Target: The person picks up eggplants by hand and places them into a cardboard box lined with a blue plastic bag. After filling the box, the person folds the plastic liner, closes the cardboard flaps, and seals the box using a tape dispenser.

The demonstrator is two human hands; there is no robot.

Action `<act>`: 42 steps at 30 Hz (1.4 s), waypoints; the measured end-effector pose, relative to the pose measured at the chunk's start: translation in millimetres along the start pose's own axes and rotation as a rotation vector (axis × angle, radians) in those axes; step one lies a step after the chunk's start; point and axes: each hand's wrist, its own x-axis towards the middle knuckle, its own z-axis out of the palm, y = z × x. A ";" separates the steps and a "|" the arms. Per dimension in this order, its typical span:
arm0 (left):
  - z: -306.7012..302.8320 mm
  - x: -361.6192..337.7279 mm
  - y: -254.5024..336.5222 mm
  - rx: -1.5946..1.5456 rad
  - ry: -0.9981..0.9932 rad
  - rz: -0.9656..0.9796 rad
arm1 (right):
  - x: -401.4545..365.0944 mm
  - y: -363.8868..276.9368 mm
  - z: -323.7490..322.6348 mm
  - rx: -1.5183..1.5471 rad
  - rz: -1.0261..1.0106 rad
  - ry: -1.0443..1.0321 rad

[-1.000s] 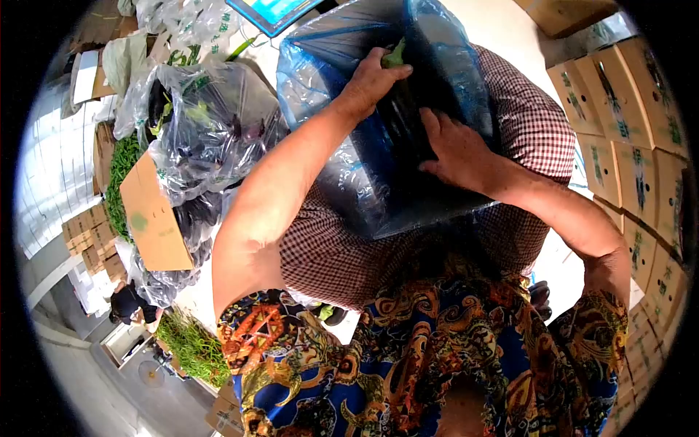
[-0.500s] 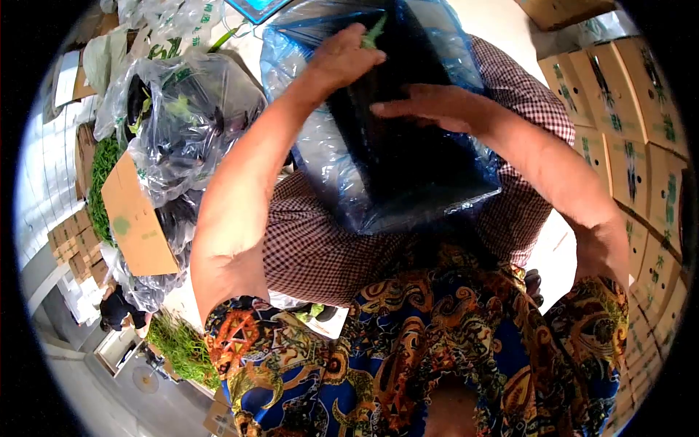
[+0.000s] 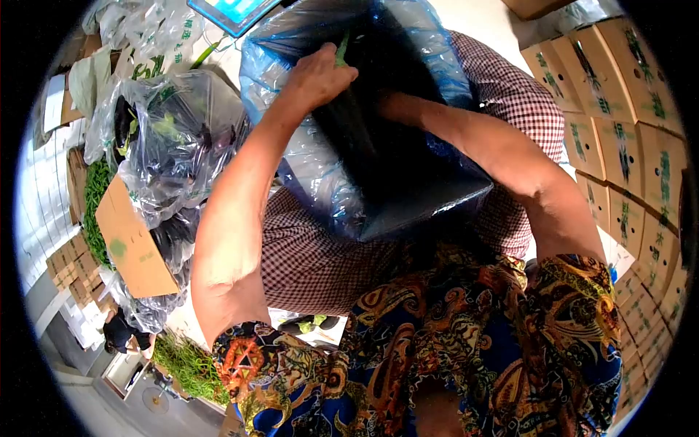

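My left hand [image 3: 324,75] is closed around the stem end of a long dark eggplant [image 3: 355,120], at the upper left of a container lined with blue plastic [image 3: 273,65]. The green stem [image 3: 342,48] sticks up past the fingers. Deep shadow inside the liner makes the eggplant's outline hard to follow. My right hand [image 3: 397,108] reaches down into the same container from the right, and its fingers are lost in the dark. The container rests at my lap, over the checked cloth [image 3: 320,269].
To the left stand clear plastic bags of eggplants [image 3: 182,138] and a cardboard flap [image 3: 135,240]. Green vegetables [image 3: 186,364] lie at lower left, near another person [image 3: 124,333]. Stacked cartons [image 3: 619,138] line the right. A blue-edged device [image 3: 233,11] is at the top.
My right hand has gone deeper into the container, its fingers now hidden. My left hand appears slightly lower and further left, as the whole view has shifted.
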 end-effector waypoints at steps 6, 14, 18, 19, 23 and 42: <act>-4.0 -5.4 -0.1 0.003 0.000 0.046 | 10.3 29.3 -16.2 -0.866 -0.313 -0.074; 49.4 27.8 -23.2 0.510 -0.246 0.211 | -30.4 -55.9 -47.7 -0.315 0.194 -0.024; 72.6 57.5 -30.3 0.713 -0.327 0.309 | -9.9 -14.2 -31.2 -0.217 -0.115 0.072; 107.9 67.9 -59.9 0.538 -0.112 0.227 | -7.5 -5.5 -27.6 -0.243 -0.130 0.113; 81.8 39.8 -27.4 0.335 -0.062 -0.015 | -17.4 -13.8 -17.3 -0.393 0.126 0.046; -78.9 -139.3 -84.0 -0.616 0.309 0.061 | -87.6 -107.3 -55.9 -0.550 -0.044 0.097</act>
